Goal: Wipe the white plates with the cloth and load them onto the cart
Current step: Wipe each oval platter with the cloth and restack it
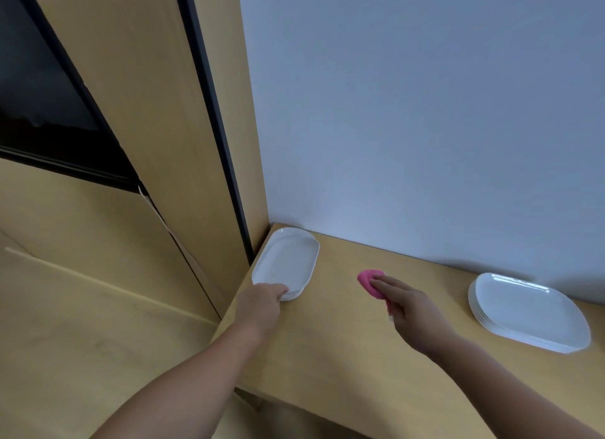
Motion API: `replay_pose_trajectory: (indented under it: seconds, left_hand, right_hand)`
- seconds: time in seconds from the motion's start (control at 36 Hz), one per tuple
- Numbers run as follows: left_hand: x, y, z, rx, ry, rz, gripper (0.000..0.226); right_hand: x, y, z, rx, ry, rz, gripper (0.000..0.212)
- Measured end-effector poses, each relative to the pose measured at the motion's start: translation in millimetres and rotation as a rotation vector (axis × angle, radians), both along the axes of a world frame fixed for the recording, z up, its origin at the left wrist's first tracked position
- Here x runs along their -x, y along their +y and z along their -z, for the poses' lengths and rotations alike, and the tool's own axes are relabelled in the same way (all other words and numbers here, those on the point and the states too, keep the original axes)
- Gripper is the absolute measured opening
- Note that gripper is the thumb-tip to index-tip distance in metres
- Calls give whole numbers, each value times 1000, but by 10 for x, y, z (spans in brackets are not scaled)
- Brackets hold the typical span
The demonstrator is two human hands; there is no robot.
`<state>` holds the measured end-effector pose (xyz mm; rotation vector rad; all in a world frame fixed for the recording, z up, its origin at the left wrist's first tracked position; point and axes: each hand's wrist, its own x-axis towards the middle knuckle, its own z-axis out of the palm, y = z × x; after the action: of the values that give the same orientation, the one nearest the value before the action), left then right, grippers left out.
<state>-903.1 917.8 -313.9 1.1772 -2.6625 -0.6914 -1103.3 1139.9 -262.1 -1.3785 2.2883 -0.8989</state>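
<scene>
Wood-toned cabinet panels fill my view from seven round to eleven o'clock, with a dark glassy panel set into them near ten o'clock. Where they meet the pale wall, the wooden counter begins, and the small stack of white plates sits right in that corner, long side running toward twelve o'clock. My left hand reaches in from seven o'clock and grips the near rim of that stack, fingers curled over its edge. At three o'clock of those plates, apart from them, my right hand holds the pink cloth, which is bunched under my outstretched fingers and pokes out past the fingertips; my thumb is hidden, and I cannot tell whether the cloth touches the counter. My two hands are well apart. Farther along at three o'clock, near the wall, lies the large stack of white plates, untouched.
</scene>
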Motion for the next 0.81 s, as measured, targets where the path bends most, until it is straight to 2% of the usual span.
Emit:
replay_pose_trajectory:
  seconds: [0.11, 0.25, 0.33, 0.39, 0.47, 0.58, 0.64, 0.75, 0.81]
  left_hand:
    - [17, -44, -20, -4, -61, 69, 35]
    - [54, -43, -38, -65, -122, 52, 20]
    - [93, -52, 44, -152, -84, 9, 30]
    - [113, -56, 101, -286, -2, -91, 38]
    - [135, -78, 167, -381, 38, -182, 40]
    - [177, -115, 185, -310, -23, -178, 35]
    - [196, -124, 175, -183, -99, -141, 31]
    - [301, -72, 152, 17, -177, 31, 24]
    - [394, -23, 125, 28, -170, 91, 16]
  right_hand:
    - [-38, -4, 38, -5, -1, 5, 54]
    - [-52, 21, 54, -14, 14, 17, 53]
    - [-44, 40, 55, -15, 10, 26, 53]
    - [-34, 56, 57, -11, 19, 33, 52]
    - [5, 93, 62, -11, 28, 49, 54]
    - [72, 153, 62, -20, 44, 63, 53]
    - [99, 178, 56, -22, 45, 67, 54]
    - [160, 247, 52, -9, 37, 73, 53]
    - [200, 302, 33, -15, 46, 88, 54]
